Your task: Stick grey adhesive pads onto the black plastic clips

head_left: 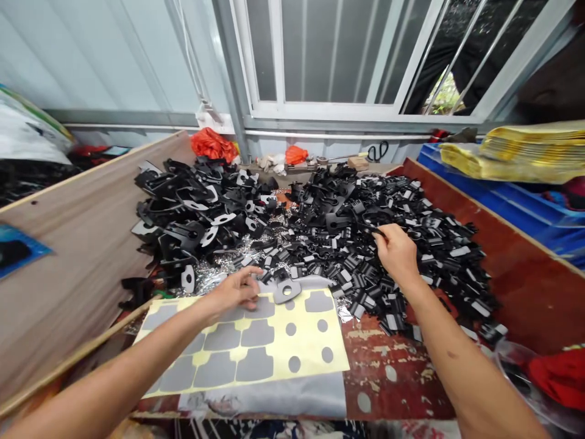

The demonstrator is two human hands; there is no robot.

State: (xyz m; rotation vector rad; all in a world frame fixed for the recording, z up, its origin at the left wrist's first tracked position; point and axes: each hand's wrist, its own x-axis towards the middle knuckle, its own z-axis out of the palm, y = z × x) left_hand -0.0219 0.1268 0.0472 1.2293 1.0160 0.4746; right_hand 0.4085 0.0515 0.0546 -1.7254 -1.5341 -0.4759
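Head-worn camera, facing forward and down, close over table point(393, 366) (window point(320, 55) ahead)

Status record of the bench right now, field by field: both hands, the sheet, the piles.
left hand: fingertips at the top edge of the yellow sticker sheet, beside a loose grey pad; grip unclear
right hand: fingers in the small black clips; grip hidden
sheet: grey pads and dots on it
far left pile: larger black parts, some bearing pale pads
surface: worn red board
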